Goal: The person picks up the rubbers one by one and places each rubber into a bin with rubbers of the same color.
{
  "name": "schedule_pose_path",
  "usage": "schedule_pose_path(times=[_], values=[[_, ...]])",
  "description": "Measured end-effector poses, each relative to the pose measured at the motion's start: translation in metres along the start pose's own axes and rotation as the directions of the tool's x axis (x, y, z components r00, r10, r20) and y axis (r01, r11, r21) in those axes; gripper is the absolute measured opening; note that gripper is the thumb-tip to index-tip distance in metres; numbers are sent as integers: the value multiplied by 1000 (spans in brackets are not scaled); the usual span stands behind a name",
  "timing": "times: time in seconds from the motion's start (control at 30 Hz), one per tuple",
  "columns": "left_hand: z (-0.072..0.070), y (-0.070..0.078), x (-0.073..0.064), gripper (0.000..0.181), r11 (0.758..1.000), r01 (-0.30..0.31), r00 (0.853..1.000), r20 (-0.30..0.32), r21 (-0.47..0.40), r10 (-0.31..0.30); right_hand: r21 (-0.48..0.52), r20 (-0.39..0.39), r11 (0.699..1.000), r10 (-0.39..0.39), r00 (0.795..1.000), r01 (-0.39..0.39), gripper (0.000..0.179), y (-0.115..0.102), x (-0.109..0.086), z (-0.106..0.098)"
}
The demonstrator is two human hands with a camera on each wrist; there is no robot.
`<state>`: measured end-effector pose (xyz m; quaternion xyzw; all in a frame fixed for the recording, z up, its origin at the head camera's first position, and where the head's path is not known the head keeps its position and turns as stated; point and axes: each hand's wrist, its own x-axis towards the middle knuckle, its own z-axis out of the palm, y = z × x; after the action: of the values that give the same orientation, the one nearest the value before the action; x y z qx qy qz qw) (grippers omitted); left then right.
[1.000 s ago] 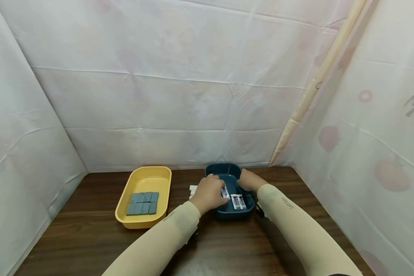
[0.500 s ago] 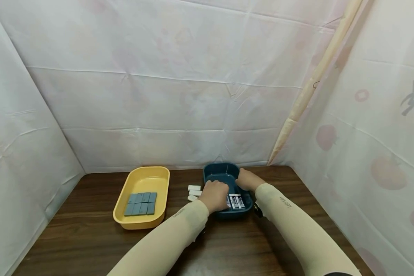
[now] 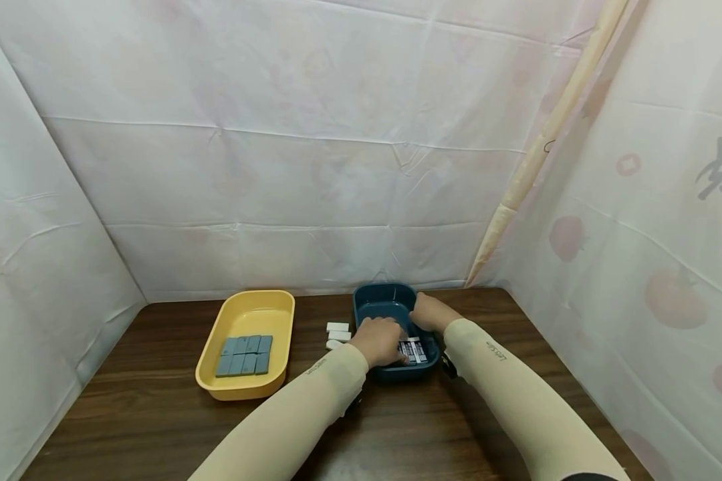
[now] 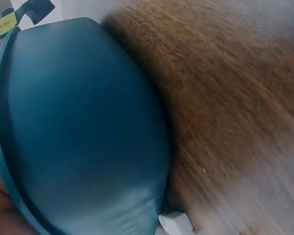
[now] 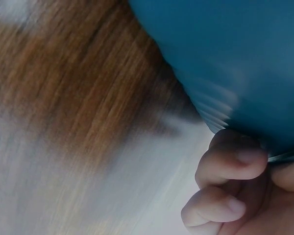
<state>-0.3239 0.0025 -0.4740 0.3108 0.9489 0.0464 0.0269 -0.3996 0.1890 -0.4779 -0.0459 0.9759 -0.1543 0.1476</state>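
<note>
A dark blue tray (image 3: 385, 295) stands at the back right of the table. My right hand (image 3: 431, 313) grips its right rim; the right wrist view shows curled fingers (image 5: 228, 169) under the edge and the thumb partly visible. My left hand (image 3: 380, 342) reaches inside over the tray's left front part. Its thumb lies beside several small white blocks with dark striped labels (image 3: 415, 351), which look like sleeved erasers. Whether its fingers hold one is hidden under the hand. In the left wrist view the tray's outer wall (image 4: 88, 122) covers most of that hand.
Several plain white blocks (image 3: 338, 327) lie on the brown table (image 3: 397, 427) just left of the blue tray. Further left stands a yellow tray (image 3: 216, 327) with several grey blocks (image 3: 243, 355) in tidy rows. White sheeting (image 3: 277, 167) closes off the back and both sides.
My left hand has moved right and a little lower inside the blue tray, over the labelled blocks, uncovering the white blocks at its left. My right hand keeps its grip on the rim.
</note>
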Motion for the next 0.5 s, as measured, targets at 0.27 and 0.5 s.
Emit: schedule_pose_path(times=[0.27,0.5], values=[[6,1,5,30,1000,-9,1000,-18,-26,8,-2,-4,1000,-8,1000,8,70,0,2,1],[4,2,4,31,1000,-26,1000,1,-13,26,-8,-2,1000,-25,1000,25,72,3,3,1]])
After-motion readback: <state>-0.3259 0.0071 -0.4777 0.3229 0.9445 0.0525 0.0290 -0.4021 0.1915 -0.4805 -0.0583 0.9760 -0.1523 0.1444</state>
